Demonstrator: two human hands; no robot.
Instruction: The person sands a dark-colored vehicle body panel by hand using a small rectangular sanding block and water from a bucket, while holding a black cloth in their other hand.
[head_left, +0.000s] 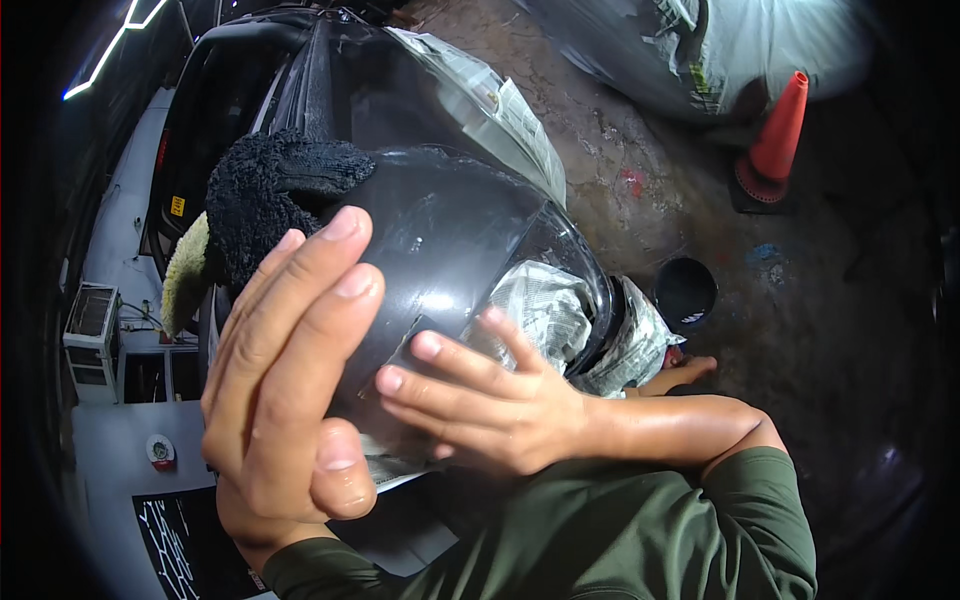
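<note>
Before me curves a dark car body panel (420, 202), wet-looking and marked with pale smears. My right hand (487, 405) lies on it with fingers spread, pressing down a dark sheet that looks like sandpaper (401, 352). Most of that sheet is hidden under the fingers. My left hand (292, 375) is raised close to the camera, fingers slightly bent and thumb apart, with nothing visible in it. Beyond its fingertips a black shaggy cloth or mitt (255, 195) rests on the car. Crumpled newspaper (544, 307) fills the opening beside the panel.
Newspaper masking (525, 127) lines the car's far edge. A black bucket (686, 289) and an orange traffic cone (780, 142) stand on the stained floor (615, 172). A covered vehicle (780, 45) is behind them. A pale yellow fleecy pad (187, 277) is at left.
</note>
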